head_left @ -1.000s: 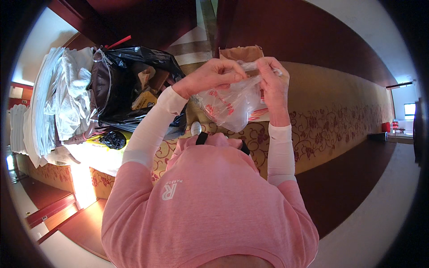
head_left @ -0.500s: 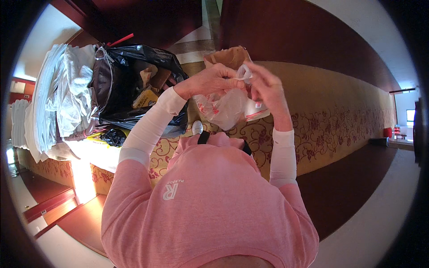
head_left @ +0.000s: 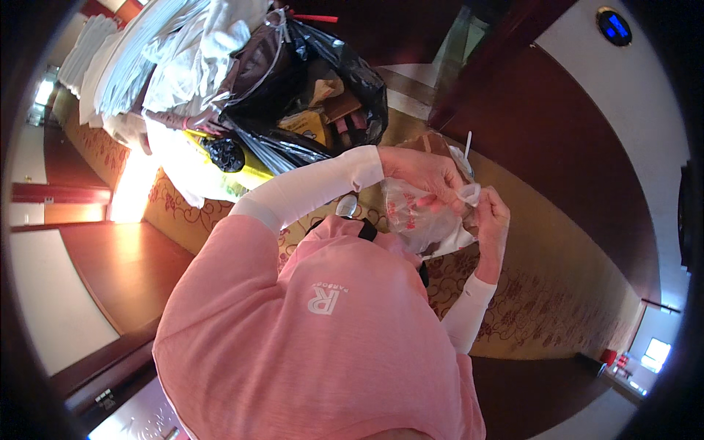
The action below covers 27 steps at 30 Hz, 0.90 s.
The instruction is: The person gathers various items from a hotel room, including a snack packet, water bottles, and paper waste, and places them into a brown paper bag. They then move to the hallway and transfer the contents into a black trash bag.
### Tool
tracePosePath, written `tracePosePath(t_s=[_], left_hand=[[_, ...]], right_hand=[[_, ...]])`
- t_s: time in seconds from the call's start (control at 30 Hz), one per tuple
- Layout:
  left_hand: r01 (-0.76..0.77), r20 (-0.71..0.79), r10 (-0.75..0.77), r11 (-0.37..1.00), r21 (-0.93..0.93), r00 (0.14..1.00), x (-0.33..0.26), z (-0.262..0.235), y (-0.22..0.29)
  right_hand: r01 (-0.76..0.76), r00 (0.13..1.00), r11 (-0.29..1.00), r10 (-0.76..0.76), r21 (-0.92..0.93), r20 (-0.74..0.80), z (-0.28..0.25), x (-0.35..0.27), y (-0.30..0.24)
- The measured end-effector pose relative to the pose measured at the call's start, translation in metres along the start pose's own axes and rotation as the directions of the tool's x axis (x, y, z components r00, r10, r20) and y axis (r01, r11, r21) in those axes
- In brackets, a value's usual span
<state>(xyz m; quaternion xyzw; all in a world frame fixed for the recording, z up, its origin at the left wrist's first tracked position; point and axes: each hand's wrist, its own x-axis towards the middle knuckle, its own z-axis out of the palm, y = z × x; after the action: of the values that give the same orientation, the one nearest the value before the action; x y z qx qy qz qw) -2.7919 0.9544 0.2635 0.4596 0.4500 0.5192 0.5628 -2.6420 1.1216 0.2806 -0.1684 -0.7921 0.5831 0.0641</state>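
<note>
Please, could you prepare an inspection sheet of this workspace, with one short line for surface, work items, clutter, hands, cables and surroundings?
Surface: patterned carpet, gold-brown with dark red floral design.
Work items: clear plastic bag with red print, its top gathered; contents unclear.
Clutter: brown paper bag, partly hidden; open black bag holding cardboard and a yellow package; white linens beside it.
Hands: left hand and right hand both pinch the gathered top.
Cables: nothing seen.
Surroundings: dark red panel; round device with blue display on pale wall.
</note>
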Motion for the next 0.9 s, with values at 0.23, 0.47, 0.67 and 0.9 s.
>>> tracePosePath(t_s=[0.23, 0.47, 0.67, 0.9], left_hand=[[-0.052, -0.217, -0.036, 0.92, -0.389, 0.975, 0.0, 0.02, -0.022], [0.049, -0.417, 0.032, 0.982, 0.182, 0.908, 0.017, 0.039, -0.024], [-0.133, -0.191, 0.443, 0.602, 0.787, 0.876, 0.01, 0.067, -0.013], [-0.274, 0.091, 0.829, 0.077, 0.959, 0.552, 0.021, 0.075, -0.016]], right_hand=[[-0.082, 0.983, 0.994, 0.069, -0.073, -0.168, -0.002, -0.035, -0.002], [0.088, 0.995, 0.994, -0.084, 0.062, -0.056, 0.008, -0.059, 0.009], [0.473, 0.861, 0.862, -0.496, -0.185, -0.109, 0.012, -0.051, 0.004], [0.171, 0.968, 0.984, -0.16, 0.042, -0.193, 0.012, -0.059, 0.011]])
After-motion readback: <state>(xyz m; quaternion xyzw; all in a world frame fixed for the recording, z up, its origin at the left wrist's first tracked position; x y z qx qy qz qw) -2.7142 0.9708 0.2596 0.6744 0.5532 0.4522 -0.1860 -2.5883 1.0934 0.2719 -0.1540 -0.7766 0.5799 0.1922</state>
